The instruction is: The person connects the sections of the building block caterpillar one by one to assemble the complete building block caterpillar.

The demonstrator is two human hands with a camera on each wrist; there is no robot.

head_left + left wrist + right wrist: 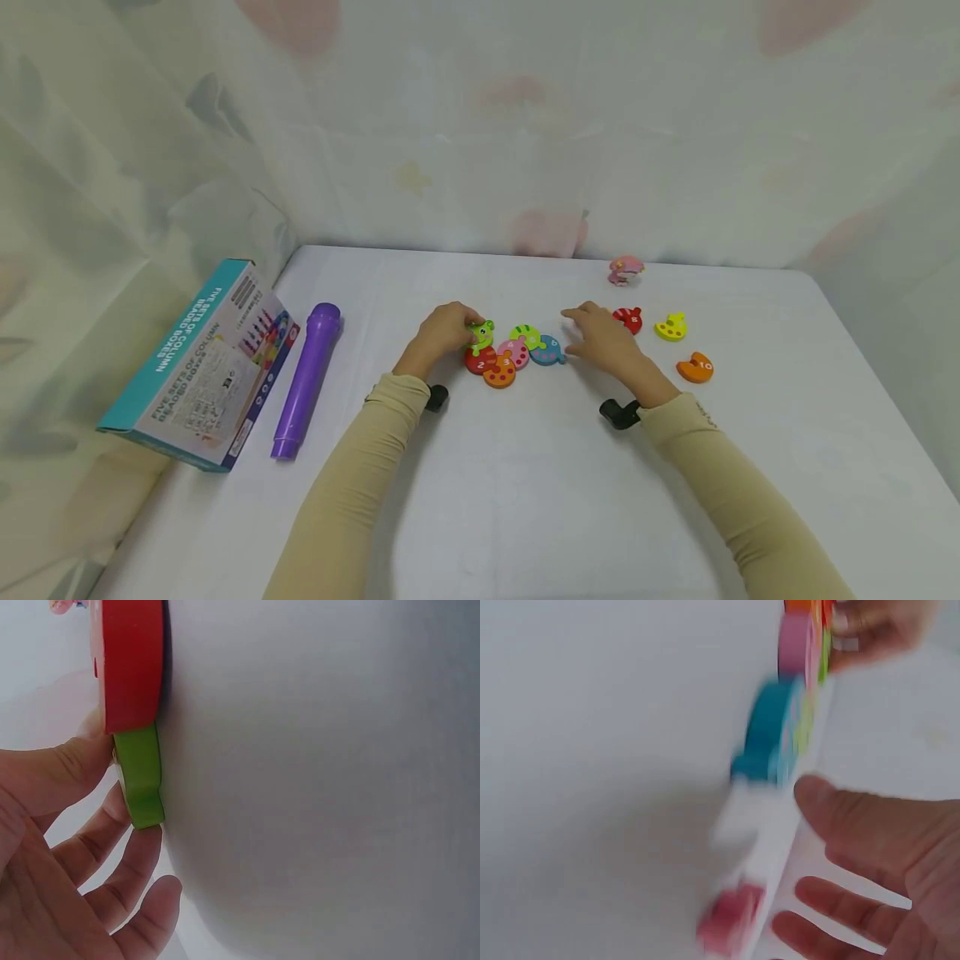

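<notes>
My left hand (442, 332) pinches a green puzzle piece with a face (482, 335) between thumb and fingers. In the left wrist view this green piece (140, 776) meets the red piece (133, 667). Joined on from it run the red piece marked 2 (477, 361), an orange piece marked 3 (498, 375), a pink spotted piece (513, 353), a green striped piece (528, 336) and a blue piece (548, 352). My right hand (606, 340) hovers with fingers spread just right of the blue piece, holding nothing. Beyond its knuckles lies a partly hidden red piece (632, 320).
A yellow piece (672, 327) and an orange piece marked 10 (696, 368) lie loose on the right. Behind them stands a small pink figurine (625, 270). On the left are a purple microphone-shaped tube (306, 383) and a beaded-boxes carton (213, 375). Curtains surround the white table (510, 500).
</notes>
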